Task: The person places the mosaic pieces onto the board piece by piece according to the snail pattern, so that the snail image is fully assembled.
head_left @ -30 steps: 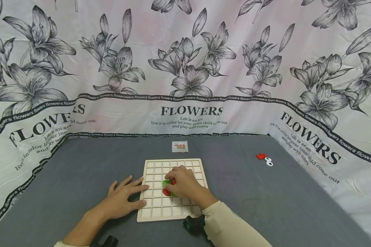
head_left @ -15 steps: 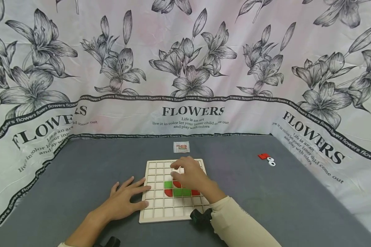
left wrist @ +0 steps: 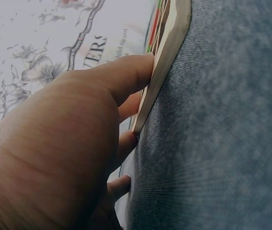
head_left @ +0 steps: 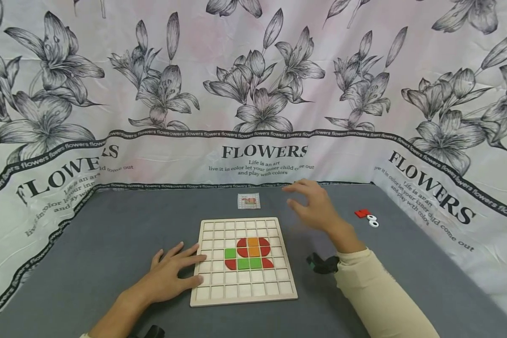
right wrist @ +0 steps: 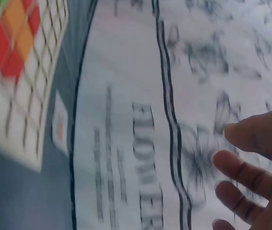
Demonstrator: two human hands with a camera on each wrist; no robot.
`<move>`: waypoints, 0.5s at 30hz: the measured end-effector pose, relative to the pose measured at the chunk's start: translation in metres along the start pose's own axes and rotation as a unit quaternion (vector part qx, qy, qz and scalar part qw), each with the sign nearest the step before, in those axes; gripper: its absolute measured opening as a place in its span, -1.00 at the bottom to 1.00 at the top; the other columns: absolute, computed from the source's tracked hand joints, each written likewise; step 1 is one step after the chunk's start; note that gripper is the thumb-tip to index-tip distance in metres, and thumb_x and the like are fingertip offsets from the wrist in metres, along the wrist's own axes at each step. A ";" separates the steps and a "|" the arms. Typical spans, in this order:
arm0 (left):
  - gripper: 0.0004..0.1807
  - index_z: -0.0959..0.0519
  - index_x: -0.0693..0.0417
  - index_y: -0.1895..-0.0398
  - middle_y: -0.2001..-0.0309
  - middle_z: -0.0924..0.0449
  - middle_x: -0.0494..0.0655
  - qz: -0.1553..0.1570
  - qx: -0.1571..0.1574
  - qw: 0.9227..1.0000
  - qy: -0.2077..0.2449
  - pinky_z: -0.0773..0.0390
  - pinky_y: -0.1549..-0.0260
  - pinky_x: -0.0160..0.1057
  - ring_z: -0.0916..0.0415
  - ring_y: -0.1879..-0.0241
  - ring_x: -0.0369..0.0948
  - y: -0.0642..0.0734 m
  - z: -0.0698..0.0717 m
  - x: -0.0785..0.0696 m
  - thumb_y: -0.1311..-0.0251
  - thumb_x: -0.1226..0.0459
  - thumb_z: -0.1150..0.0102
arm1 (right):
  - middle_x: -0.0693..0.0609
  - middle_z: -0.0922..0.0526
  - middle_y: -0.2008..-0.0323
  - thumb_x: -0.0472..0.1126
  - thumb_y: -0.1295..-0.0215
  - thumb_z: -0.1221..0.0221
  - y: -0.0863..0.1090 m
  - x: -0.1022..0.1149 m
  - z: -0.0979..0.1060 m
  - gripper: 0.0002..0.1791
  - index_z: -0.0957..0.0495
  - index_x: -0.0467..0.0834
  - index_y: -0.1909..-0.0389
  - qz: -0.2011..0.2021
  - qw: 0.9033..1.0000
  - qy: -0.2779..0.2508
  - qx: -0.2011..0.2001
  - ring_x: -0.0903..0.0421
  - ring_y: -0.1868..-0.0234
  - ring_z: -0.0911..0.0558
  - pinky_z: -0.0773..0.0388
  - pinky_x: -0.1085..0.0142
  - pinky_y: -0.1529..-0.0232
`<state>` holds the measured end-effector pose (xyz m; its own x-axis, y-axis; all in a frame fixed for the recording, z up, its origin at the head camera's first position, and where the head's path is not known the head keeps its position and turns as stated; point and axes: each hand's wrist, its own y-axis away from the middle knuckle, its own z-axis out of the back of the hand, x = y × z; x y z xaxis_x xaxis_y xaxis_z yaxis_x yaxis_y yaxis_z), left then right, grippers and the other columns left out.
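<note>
Since half a second ago, the right hand (head_left: 314, 209) has left the air over the grid board (head_left: 217, 279) and swung out beyond its far right corner, while the left hand (head_left: 162, 277) has stayed by the board's left rim.

From the head, the right fingers (head_left: 300, 188) are released, loosely bent and parted, with nothing between them. Their tips face left, toward the small picture card (head_left: 249, 201). On the opposite side, past the back of the hand, lie the loose red piece (head_left: 362, 213) and two white rings (head_left: 371, 225), touching or nearly so. The row slants from the red piece down to the lower ring, nearer the person. This hand is much the closer; the left is well apart, across the board. Set in the board are red tiles (head_left: 242, 242), orange tiles (head_left: 254, 252) and green squares (head_left: 230, 253).

On the left wrist, the board shows almost edge-on against the grey surface (left wrist: 241, 134). The left thumb (left wrist: 131, 74) touches its rim; the fingers beyond are extended and relaxed, grasping nothing.

At the right wrist, the fingers hang spread before the printed curtain (right wrist: 121, 57), holding nothing visible. Board and card appear, blurred, well off to one side; the loose pieces do not show here.
</note>
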<state>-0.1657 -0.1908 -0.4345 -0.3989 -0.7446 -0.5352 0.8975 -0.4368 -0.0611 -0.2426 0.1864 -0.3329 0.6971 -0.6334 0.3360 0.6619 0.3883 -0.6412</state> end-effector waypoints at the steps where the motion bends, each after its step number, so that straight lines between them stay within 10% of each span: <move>1: -0.37 -0.50 -0.21 -0.28 -0.43 -0.18 -0.14 0.000 -0.001 1.000 -0.001 0.40 -0.18 0.39 0.13 -0.44 0.15 0.000 0.000 0.000 -0.18 -0.20 -0.18 | -0.07 -0.61 0.11 -0.43 -0.13 -0.30 0.001 -0.007 0.006 -0.68 -0.66 -0.21 0.05 -0.007 1.000 0.003 -0.004 -0.12 0.02 -0.49 -0.40 -0.09 0.04; 15: -0.35 -0.51 -0.17 -0.28 -0.42 -0.20 -0.10 -0.003 -0.002 1.000 0.000 0.39 -0.17 0.42 0.12 -0.43 0.18 0.001 0.002 -0.002 -0.17 -0.21 -0.17 | -0.25 -0.51 -0.06 -0.52 -0.29 -0.06 0.042 -0.097 0.053 -0.60 -0.52 -0.30 -0.14 -0.130 0.991 0.037 -0.016 -0.26 -0.09 -0.39 -0.26 -0.25 -0.02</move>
<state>-0.1647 -0.1908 -0.4316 -0.4041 -0.7420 -0.5349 0.8959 -0.4389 -0.0681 -0.2682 0.2999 -0.3555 0.4807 -0.7570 0.4425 0.8071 0.1846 -0.5608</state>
